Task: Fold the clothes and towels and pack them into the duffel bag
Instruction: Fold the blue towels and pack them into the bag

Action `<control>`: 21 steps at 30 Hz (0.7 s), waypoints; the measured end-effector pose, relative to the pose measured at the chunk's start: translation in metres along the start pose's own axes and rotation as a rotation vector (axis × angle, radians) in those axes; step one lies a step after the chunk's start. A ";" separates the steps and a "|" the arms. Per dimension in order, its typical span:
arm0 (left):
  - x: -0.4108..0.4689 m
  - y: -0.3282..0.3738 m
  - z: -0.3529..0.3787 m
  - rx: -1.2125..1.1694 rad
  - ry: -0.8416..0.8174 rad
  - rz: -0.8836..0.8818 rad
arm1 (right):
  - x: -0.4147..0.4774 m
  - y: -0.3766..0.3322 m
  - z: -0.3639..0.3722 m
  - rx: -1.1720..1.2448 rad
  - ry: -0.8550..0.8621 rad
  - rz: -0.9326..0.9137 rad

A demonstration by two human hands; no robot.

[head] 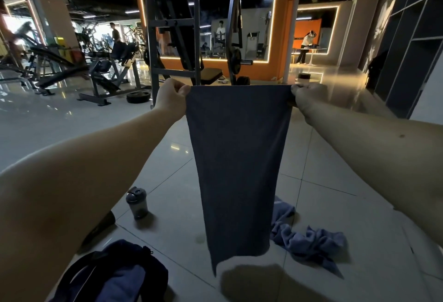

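Observation:
A dark grey towel [238,158] hangs full length in front of me, held up by its two top corners. My left hand [171,97] pinches the left corner and my right hand [309,97] pinches the right corner, both arms stretched out. The towel's bottom edge hangs just above the tiled floor. A dark blue duffel bag [115,275] lies open at the bottom left with blue fabric inside. A crumpled blue towel [309,241] lies on the floor at the lower right, partly hidden behind the hanging towel.
A grey shaker bottle [137,202] stands on the floor left of the towel. A weight rack frame [175,38] rises straight ahead, with gym machines [100,71] to the left. Grey shelving [412,38] lines the right wall. People stand far off in the background.

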State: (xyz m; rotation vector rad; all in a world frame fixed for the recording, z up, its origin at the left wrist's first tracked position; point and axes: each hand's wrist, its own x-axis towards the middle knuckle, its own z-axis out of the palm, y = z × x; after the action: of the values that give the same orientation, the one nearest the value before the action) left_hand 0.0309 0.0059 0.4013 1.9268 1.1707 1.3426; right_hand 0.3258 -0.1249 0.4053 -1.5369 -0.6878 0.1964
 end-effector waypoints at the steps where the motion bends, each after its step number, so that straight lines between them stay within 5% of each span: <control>1: -0.002 0.002 -0.002 -0.002 0.001 0.004 | -0.002 -0.003 -0.001 0.002 0.001 -0.002; 8: -0.024 0.005 -0.020 0.019 -0.093 0.020 | -0.025 -0.011 -0.019 -0.018 -0.032 0.038; 14: -0.072 -0.017 -0.028 0.047 -0.404 -0.088 | -0.055 0.036 -0.046 -0.207 -0.435 0.242; 21: -0.134 -0.087 0.004 0.186 -0.694 -0.258 | -0.077 0.139 -0.050 -0.435 -0.625 0.455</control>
State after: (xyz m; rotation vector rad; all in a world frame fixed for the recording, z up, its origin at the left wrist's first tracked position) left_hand -0.0149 -0.0667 0.2663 2.0297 1.1429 0.3761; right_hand 0.3318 -0.1995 0.2564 -2.0626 -0.8926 0.9504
